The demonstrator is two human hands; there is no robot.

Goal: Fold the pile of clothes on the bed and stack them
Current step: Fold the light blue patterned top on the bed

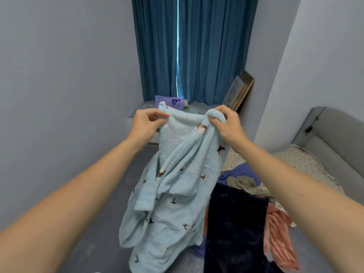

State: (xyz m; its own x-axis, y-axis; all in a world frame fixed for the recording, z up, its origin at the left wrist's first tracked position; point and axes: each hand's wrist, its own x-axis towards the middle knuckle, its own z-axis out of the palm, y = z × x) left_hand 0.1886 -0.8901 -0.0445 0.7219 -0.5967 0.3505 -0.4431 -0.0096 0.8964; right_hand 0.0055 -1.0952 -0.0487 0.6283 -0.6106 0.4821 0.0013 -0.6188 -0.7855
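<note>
Fingers of the left hand [146,123] pinch one top corner of the pale blue fleece garment [177,186]; the right hand [226,123] grips the other, so it hangs unfolded above the bed [307,164]. The pile [246,203] waits — no folded stack visible, so folding looks barely begun.

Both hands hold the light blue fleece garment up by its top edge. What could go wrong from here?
1. The left hand only pinches the edge of the light blue fleece garment; the heavy fabric might slip.
2. A sleeve hangs loose and twisted, so the fold may come out uneven.
3. Its lower part hangs beside the dark navy garment and might drag it.
</note>
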